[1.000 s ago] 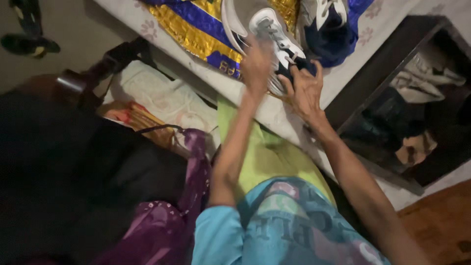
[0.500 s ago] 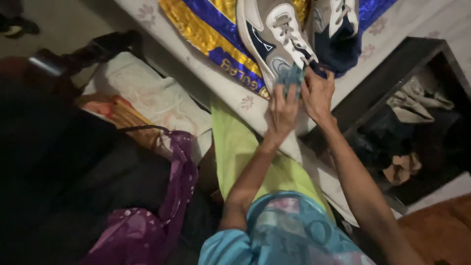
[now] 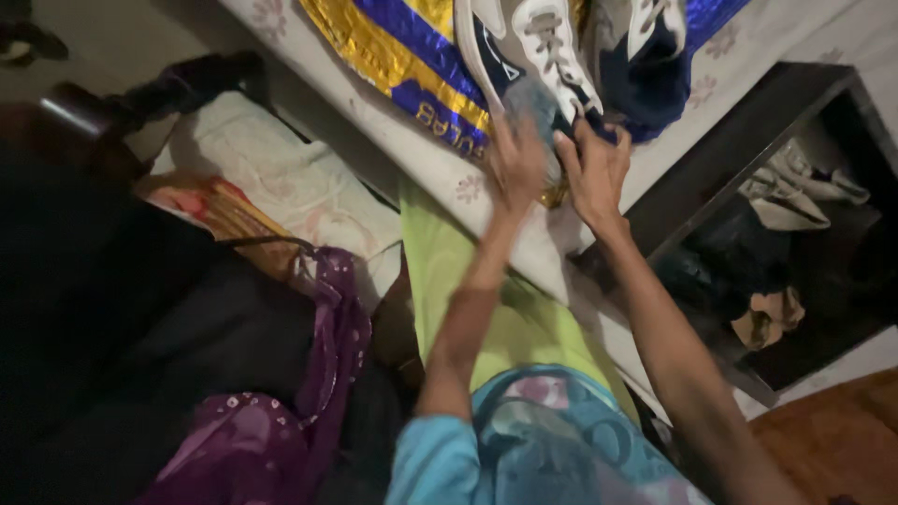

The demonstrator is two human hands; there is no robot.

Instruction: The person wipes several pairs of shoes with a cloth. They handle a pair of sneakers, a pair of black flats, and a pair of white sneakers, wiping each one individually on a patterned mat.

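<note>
White-and-navy sneaker (image 3: pixel 533 56) with white laces, lying on blue-gold cloth on bed edge, heel toward wearer.

A white flowered bed (image 3: pixel 412 140) carries a blue-and-gold cloth (image 3: pixel 402 56) with white sneakers (image 3: pixel 543 47) on it.

The shoe (image 3: pixel 533 56) is white and navy with white laces. The cloth (image 3: pixel 412 65) under it is gold and blue. The bedsheet (image 3: pixel 412 154) is white with faint flowers. The purple fabric (image 3: pixel 281 421) is sequinned.
</note>
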